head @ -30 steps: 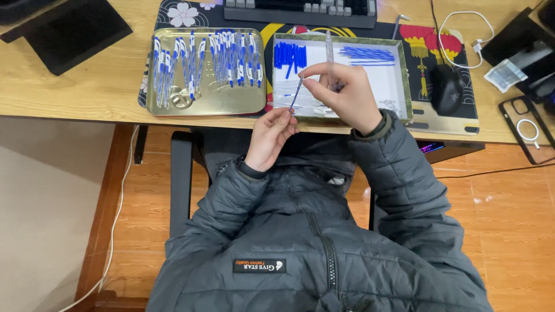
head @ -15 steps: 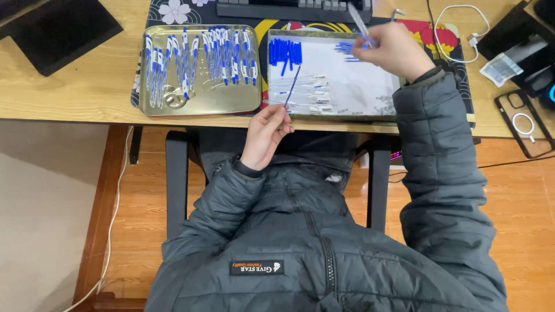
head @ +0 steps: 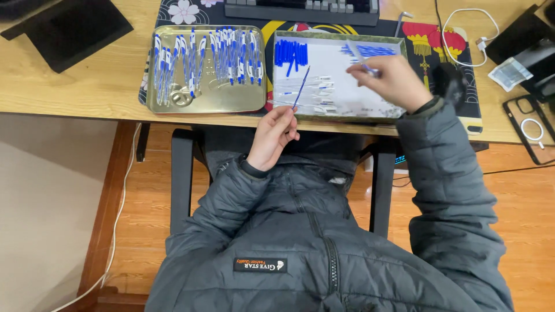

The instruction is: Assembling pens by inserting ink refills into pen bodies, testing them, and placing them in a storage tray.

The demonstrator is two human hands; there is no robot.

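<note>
Since half a second ago our right hand (head: pixel 388 81) has drawn back from the far corner of the right tray (head: pixel 338 115) toward its middle, while our left hand (head: pixel 274 134) has hardly shifted. We hold a thin blue refill (head: pixel 301 88) pinched in the left fingers (head: pixel 287 113); it slants up and to the right, its lower end at the tray's near edge and its tip over the white lining. Our right fingers (head: pixel 370 70) are closed on a clear pen barrel (head: pixel 358 55), which angles up to the left above the tray's far right part. Inside that tray a bundle of blue refills (head: pixel 291 53) lies in the far left corner, another loose heap of blue parts (head: pixel 370 51) sits along the far rim, and clear barrels (head: pixel 315 92) lie in rows across the middle. Just beside it to the left, close but with a narrow gap, a golden tray (head: pixel 173 107) carries assembled blue and white pens (head: pixel 231 55) in a row. Both trays stand close to the near edge of the wooden surface (head: pixel 75 86), so our left hand works just off that edge, over our lap. Open wood lies left of the golden tray, bounded by a black stand (head: pixel 69 29). To the right, room is tighter: a black mouse (head: pixel 448 81), a white cable (head: pixel 468 23) and a phone (head: pixel 529 130) crowd the surface there. A keyboard (head: pixel 300 8) closes off the far side.
</note>
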